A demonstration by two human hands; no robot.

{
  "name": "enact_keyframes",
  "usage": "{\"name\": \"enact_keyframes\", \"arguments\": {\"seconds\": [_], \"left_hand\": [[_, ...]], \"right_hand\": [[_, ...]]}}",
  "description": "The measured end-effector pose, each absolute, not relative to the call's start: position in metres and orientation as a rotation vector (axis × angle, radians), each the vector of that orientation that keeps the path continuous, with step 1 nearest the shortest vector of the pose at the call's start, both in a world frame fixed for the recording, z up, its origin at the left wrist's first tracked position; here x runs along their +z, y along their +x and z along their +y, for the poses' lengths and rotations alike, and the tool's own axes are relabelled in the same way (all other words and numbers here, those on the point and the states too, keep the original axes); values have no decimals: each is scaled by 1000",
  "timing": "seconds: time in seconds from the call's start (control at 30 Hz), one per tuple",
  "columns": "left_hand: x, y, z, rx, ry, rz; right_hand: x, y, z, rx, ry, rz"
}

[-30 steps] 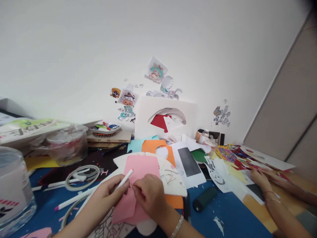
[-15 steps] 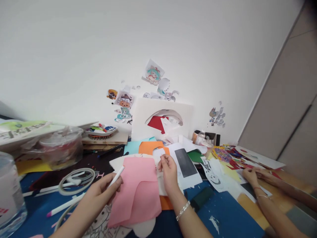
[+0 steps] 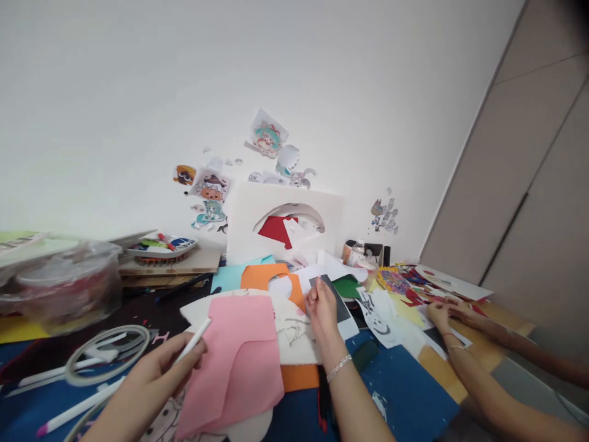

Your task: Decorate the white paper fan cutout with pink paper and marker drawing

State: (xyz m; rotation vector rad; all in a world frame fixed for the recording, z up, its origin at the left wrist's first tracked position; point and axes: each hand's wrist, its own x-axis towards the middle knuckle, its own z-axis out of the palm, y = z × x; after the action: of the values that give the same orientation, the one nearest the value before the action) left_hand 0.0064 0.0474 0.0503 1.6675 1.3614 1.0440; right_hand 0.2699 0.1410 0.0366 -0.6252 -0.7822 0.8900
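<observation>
Left hand fingers round a white pen; right hand grip hidden, unclear.

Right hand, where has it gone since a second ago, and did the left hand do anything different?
The right hand left the pink paper, reached forward and now pinches the near edge of the black-and-white sheet. The left hand still holds the white pen. The pink paper lies as it was, and the other person's hands stay on their papers.

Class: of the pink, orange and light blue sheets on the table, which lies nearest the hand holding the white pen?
The pink sheet, just beside the left hand; the others lie farther back.
</observation>
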Motion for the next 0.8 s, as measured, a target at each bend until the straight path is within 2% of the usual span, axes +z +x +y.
{"name": "enact_keyframes", "arguments": {"seconds": [0.33, 0.8], "left_hand": [[41, 5, 55, 1063, 1635, 1343], [33, 1, 59, 1077, 1629, 1311]], "right_hand": [[45, 302, 141, 661, -669, -708], [48, 309, 142, 586, -692, -708]]}}
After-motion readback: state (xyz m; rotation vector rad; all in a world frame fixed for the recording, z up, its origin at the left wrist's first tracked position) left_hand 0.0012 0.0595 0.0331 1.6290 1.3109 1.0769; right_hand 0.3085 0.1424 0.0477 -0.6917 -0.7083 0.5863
